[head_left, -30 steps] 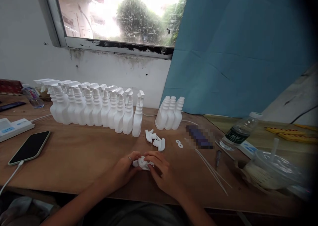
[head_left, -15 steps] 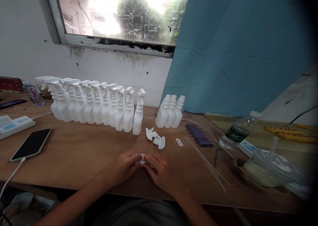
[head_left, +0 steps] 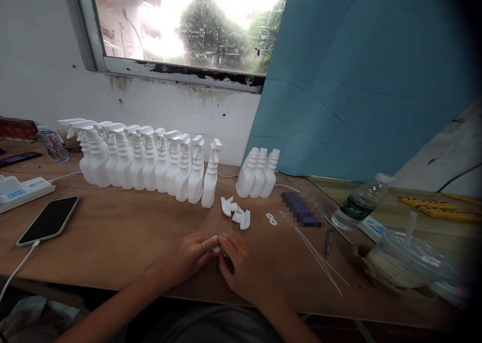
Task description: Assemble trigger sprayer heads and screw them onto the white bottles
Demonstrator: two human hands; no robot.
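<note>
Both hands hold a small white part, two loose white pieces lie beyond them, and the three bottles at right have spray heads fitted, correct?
No: the three bottles at right have bare necks, as the head view shows. The left hand and right hand do hold a small white part, with two loose white pieces beyond.

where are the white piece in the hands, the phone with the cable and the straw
White piece [head_left: 217,250], head view, on its small visible part
Phone [head_left: 48,221], head view, on the dark screen's middle
Straw [head_left: 410,228], head view, on the part sticking up
</note>
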